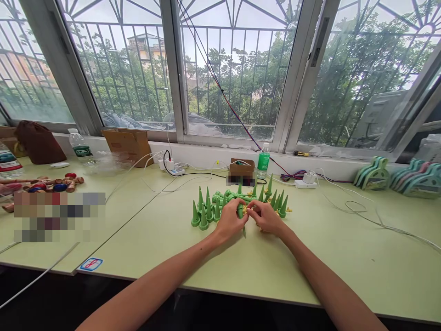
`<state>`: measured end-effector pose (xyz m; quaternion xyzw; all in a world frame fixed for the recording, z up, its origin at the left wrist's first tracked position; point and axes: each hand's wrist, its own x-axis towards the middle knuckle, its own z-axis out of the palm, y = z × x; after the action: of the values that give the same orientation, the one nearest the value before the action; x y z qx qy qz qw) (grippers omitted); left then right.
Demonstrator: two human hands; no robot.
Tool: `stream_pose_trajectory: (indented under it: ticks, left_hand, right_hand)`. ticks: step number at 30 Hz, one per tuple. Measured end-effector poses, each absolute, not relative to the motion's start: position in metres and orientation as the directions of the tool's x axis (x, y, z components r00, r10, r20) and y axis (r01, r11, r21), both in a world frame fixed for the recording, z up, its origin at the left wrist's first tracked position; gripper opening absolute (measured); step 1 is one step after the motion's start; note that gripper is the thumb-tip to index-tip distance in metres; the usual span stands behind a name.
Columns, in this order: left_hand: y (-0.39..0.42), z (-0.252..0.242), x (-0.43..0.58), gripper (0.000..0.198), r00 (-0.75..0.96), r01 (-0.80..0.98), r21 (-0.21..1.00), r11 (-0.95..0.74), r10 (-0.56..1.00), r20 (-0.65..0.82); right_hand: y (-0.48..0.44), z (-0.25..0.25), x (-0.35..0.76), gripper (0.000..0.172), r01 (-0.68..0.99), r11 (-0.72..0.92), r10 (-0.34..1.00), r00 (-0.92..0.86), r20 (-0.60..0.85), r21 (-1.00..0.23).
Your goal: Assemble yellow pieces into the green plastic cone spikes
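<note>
My left hand [230, 219] is closed around a green plant-watering spike [240, 211], its pointed end slanting down past my fingers. Beside it, my right hand [268, 218] pinches a small yellow piece [245, 209] against the spike; the fingers partly hide it. Several green spikes [203, 218] stand point-up to the left of my hands, and more spikes [283, 208] stand on the right. Behind my hands other green spikes lie on their sides. Small yellow parts [288, 210] are scattered among the right-hand group.
The pale green table [144, 248] runs along the window. At its back are a small cardboard box [242, 166], a green-labelled bottle [263, 161], power strips and cables [305, 182]. Wooden toys [58, 185] lie at left; pastel plastic hangers [374, 174] stand at right.
</note>
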<state>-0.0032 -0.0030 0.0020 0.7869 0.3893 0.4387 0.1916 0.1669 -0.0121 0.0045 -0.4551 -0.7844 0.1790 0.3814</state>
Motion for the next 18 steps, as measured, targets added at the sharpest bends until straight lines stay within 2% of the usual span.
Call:
stream_pose_trajectory:
  ticks: [5,12,15,18]
  left_hand:
    - [-0.0033,0.0013,-0.0034,0.019,0.329,0.439,0.640,-0.631,0.776,0.539]
    - [-0.0024,0.0006,-0.0026,0.020,0.346,0.431,0.638,-0.638,0.770,0.536]
    - [-0.0020,0.0006,-0.0026,0.020,0.343,0.428,0.638,-0.640,0.768,0.540]
    - [-0.0012,0.0010,-0.0030,0.018,0.327,0.426,0.638,-0.641,0.767,0.553]
  right_hand:
    - [-0.0099,0.0034,0.1673,0.021,0.578,0.535,0.841,-0.301,0.449,-0.616]
    - [-0.0043,-0.0019,0.1692,0.040,0.602,0.577,0.808,-0.322,0.494,-0.552]
    - [-0.0049,-0.0017,0.1691,0.041,0.603,0.569,0.813,-0.313,0.491,-0.558]
    - [-0.0077,0.0005,0.1682,0.034,0.592,0.553,0.827,-0.304,0.473,-0.587]
